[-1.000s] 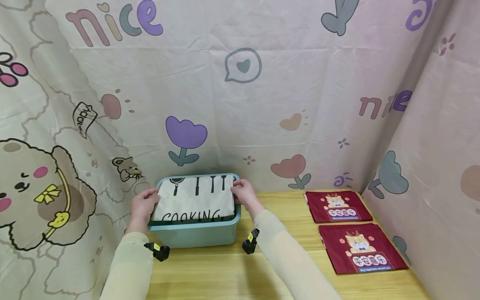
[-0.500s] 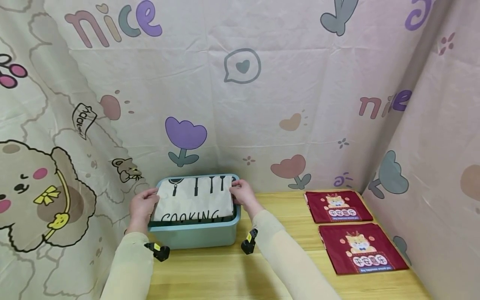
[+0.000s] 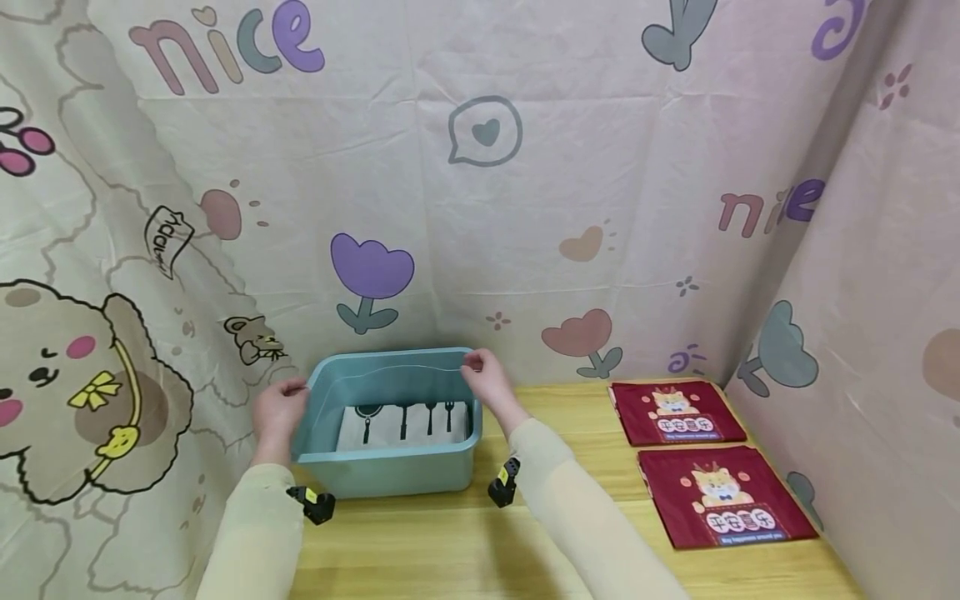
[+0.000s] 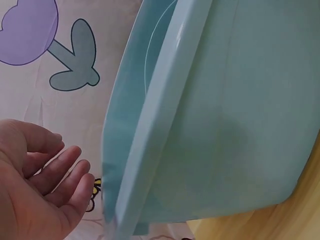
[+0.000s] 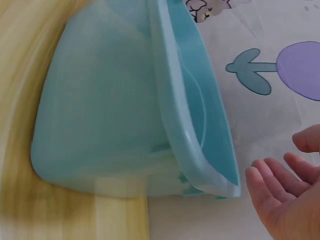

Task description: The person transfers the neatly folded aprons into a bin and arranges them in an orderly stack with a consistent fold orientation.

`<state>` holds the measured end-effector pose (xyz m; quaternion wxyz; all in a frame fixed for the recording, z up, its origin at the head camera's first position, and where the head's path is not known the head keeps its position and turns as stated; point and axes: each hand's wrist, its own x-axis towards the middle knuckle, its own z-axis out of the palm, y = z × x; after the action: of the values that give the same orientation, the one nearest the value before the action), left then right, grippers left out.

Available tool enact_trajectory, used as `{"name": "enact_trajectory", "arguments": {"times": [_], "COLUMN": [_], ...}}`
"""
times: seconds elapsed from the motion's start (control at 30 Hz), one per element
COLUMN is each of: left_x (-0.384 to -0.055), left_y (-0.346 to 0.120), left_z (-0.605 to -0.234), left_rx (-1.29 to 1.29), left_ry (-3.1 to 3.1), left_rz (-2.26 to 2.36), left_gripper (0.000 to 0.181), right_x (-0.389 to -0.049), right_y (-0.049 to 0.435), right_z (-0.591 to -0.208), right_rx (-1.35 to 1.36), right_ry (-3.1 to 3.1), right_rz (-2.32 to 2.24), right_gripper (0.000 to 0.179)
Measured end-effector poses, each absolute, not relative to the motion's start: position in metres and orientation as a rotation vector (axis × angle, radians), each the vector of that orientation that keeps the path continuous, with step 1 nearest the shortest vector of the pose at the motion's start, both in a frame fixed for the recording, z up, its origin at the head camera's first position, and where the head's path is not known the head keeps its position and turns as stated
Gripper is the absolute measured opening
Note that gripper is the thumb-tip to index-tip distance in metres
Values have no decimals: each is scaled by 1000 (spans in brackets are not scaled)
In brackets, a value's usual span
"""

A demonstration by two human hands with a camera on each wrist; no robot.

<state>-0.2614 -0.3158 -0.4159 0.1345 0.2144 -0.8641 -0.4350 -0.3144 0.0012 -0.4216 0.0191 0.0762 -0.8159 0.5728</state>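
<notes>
A folded white cloth with black cooking-utensil prints lies down inside the light-blue plastic bin. The bin's front wall hides its lower part. My left hand hovers just outside the bin's left end, fingers loosely bent and holding nothing. At the back right corner of the rim is my right hand, also empty. Both wrist views show relaxed, half-curled fingers beside the bin rim, the right hand's fingertips pointing toward it. In these two views the cloth is hidden behind the bin wall.
Two dark red folded fabric pieces with a cartoon animal print lie one before the other on the right of the wooden table. Printed curtains hang behind and on both sides, close to the bin's back.
Both hands have let go of the cloth, which has dropped from rim height to low in the bin. The left hand has shifted slightly outward, and the right hand has risen a little.
</notes>
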Motion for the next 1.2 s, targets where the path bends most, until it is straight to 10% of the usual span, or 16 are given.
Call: {"name": "enact_trajectory", "arguments": {"times": [1.2], "left_x": [-231], "left_y": [-300], "left_z": [-417], "left_rx": [114], "left_ry": [-2739], "left_rz": [-819], "left_gripper": [44], "right_x": [-283], "right_y": [84], "right_z": [-442], "right_rx": [727], "right_ry": [-2539], "right_rz": [1029], "right_gripper": [39]}}
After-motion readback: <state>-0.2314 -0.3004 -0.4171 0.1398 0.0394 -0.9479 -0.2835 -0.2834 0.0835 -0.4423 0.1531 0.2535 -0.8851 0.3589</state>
